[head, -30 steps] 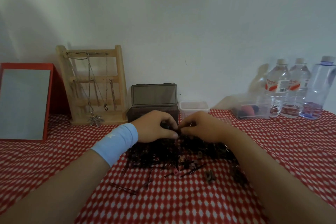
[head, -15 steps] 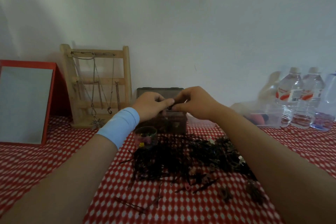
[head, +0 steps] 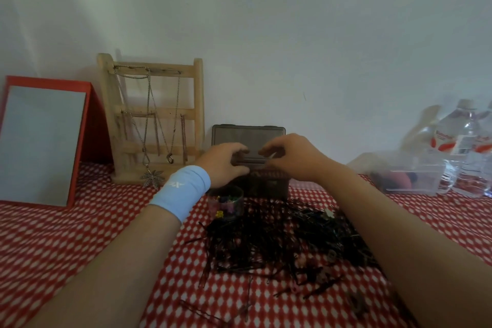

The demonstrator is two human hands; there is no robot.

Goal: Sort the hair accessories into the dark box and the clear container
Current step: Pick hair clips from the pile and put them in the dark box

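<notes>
A large heap of black hair pins [head: 279, 242] lies on the red checked cloth in front of me. Behind it stands the dark box [head: 269, 184] with its lid [head: 247, 136] raised. My left hand [head: 226, 165], with a light blue wristband, and my right hand [head: 290, 157] hover over the box opening and together pinch a small bundle of dark hair pins [head: 253, 161] held level between them. A small round clear container [head: 226, 202] with colourful small clips sits just left of the box, under my left wrist.
A wooden jewellery stand [head: 154, 120] with chains and a red-framed mirror [head: 42, 144] stand at the back left. At the back right are a clear plastic tub [head: 410, 176] and water bottles [head: 463, 146]. Loose pins [head: 202, 314] lie near the table's front.
Both hands lifted a bundle of pins from the heap and carried it back over the open dark box. The camera view tilted, revealing the round clear container.
</notes>
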